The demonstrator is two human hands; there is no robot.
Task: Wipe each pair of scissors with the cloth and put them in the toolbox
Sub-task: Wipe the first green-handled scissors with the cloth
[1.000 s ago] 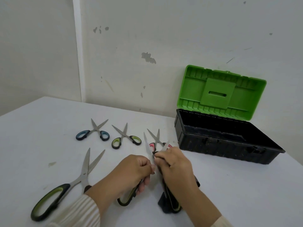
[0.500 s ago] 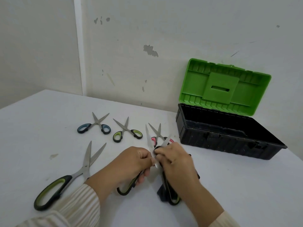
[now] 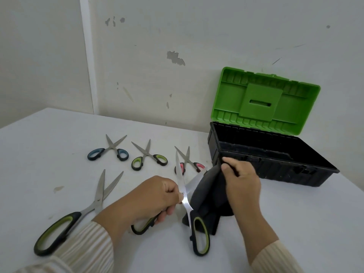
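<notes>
The left hand point(image 3: 155, 200) pinches a large pair of scissors point(image 3: 186, 205) near the pivot between thumb and fingers. The blades are spread wide and point away from the person. One black-and-green handle loop hangs toward the near edge, and the other is mostly hidden under the palm. The right hand point(image 3: 243, 181) is a little apart from the left, with its fingers curled tightly round a fold of the dark cloth point(image 3: 208, 191). It lifts the cloth into a peak whose lower edge rests on the desk point(image 3: 49, 154). The right-hand blade lies against the cloth.

Just beyond the right hand is the black toolbox point(image 3: 285, 171), with its green lid point(image 3: 264, 101) standing open against the wall point(image 3: 197, 36). No scissors can be seen in the part of its interior that shows.

On the left side of the desk a second large pair point(image 3: 98, 197) lies open near the left sleeve. Farther back is a row of three small open pairs. The blue-handled pair point(image 3: 112, 147) is at the left and the green-handled pair point(image 3: 146, 154) is in the middle. The pink-handled pair point(image 3: 188, 159) is at the right, partly behind the raised blade.
</notes>
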